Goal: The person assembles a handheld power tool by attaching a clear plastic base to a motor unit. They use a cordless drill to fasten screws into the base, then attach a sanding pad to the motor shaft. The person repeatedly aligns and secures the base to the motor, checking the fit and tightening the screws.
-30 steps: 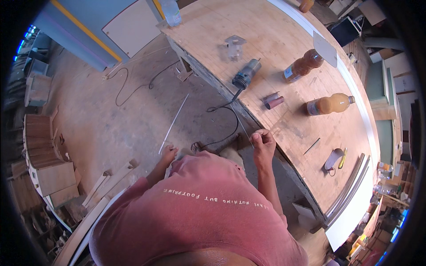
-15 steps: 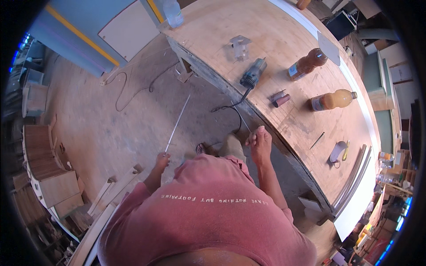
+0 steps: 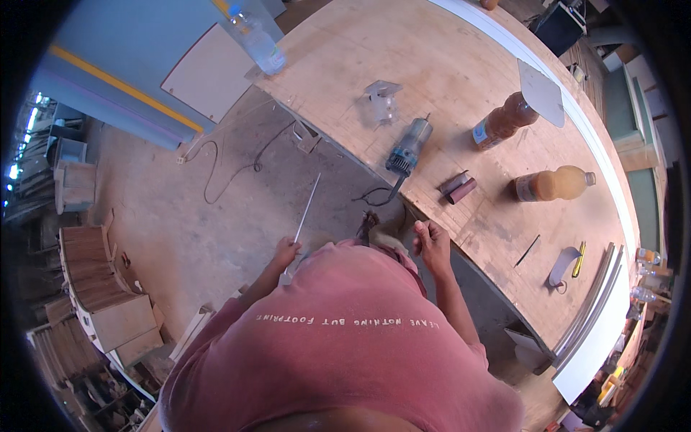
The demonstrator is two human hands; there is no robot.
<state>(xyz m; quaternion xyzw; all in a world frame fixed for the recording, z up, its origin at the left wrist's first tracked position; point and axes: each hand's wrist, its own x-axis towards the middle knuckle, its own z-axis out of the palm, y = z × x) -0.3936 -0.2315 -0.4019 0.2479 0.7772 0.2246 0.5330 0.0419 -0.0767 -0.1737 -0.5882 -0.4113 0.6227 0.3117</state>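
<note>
Holds a thin, straight, pale rod [image 3: 309, 204] in a closed left hand [image 3: 286, 252], slanting up over smudged floor [image 3: 237, 223]. Curls right hand [image 3: 432, 243] beside flat wooden table [image 3: 335, 54]; cannot tell whether gripping anything

At eight o'clock from centre, a thin pale rod [image 3: 307, 207] was gripped by the left hand [image 3: 286, 253]. Between three and four, the right hand [image 3: 434, 247] was held half-curled beside the tabletop [image 3: 338, 65], where a power tool [image 3: 409, 150] was laid between one and two, a brown bottle [image 3: 498, 124] was seen at two and an orange bottle [image 3: 554, 185] at three.
</note>
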